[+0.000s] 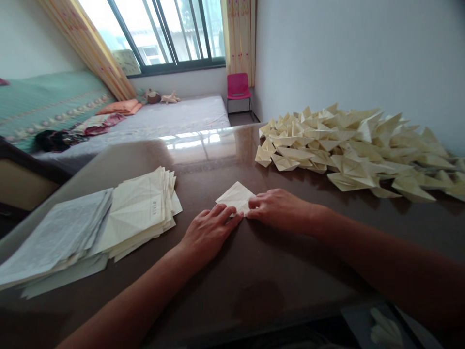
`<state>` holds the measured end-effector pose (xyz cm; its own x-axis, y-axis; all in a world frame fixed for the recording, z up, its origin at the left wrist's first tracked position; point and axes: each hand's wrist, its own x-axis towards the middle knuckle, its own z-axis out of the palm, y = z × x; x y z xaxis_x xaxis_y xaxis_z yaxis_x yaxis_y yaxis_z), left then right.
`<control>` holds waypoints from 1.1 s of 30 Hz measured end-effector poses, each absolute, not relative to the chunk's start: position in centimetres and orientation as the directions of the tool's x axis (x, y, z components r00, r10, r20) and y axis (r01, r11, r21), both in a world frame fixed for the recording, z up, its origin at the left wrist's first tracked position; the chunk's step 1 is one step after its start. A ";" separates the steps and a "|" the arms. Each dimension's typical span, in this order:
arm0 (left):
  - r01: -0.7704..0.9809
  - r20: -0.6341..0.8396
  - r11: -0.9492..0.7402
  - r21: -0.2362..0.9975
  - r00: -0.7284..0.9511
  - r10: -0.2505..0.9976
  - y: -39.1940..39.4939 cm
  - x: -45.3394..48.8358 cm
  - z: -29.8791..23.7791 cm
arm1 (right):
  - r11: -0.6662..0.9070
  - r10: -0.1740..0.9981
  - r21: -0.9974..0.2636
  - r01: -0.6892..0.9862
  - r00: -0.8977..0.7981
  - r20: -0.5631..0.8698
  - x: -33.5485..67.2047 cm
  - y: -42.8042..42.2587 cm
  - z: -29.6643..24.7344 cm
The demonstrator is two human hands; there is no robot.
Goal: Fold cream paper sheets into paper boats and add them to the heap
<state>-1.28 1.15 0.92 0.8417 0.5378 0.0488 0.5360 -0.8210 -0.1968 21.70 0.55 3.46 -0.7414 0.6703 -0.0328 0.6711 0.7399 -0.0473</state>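
Note:
On the brown table (214, 291) lies a small square of folded cream paper (234, 195), turned so one corner points away from me. My left hand (212, 227) holds its near left edge, with the fingers on top and the thumb at the near corner. On the right side, my right hand (274, 207) has curled fingers pinching the paper's right edge close to that corner. The two thumbs nearly meet. The fingers cover the paper's near edges, so the fold there is partly hidden.
To the left lie a stack of creased cream sheets (134, 206) and a stack of printed grey sheets (61, 237). A large heap of folded paper pieces (348, 145) stands at the right by the wall. Beyond the table are a bed (192, 111) and a pink chair (239, 86).

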 end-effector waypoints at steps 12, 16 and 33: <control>0.539 0.069 -0.822 -0.183 0.841 0.537 1.2 -1.2 0.9 | 0.580 0.814 0.152 0.800 -0.563 -0.142 21.0 -2.2 5.1; 0.538 0.083 -0.825 -0.173 0.843 0.532 1.3 -1.3 0.9 | 0.552 0.828 0.159 0.819 -0.560 0.010 20.7 -1.3 4.5; 0.597 0.242 -0.802 0.000 0.779 0.579 4.6 -3.3 -0.5 | 0.590 0.797 0.187 0.785 -0.603 0.018 19.8 -1.3 3.0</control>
<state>-3.27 4.55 -0.54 0.7788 0.5790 0.2415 0.5967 -0.8025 -0.0002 19.77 -1.28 2.97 -0.6034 0.7972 0.0184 0.7853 0.5901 0.1870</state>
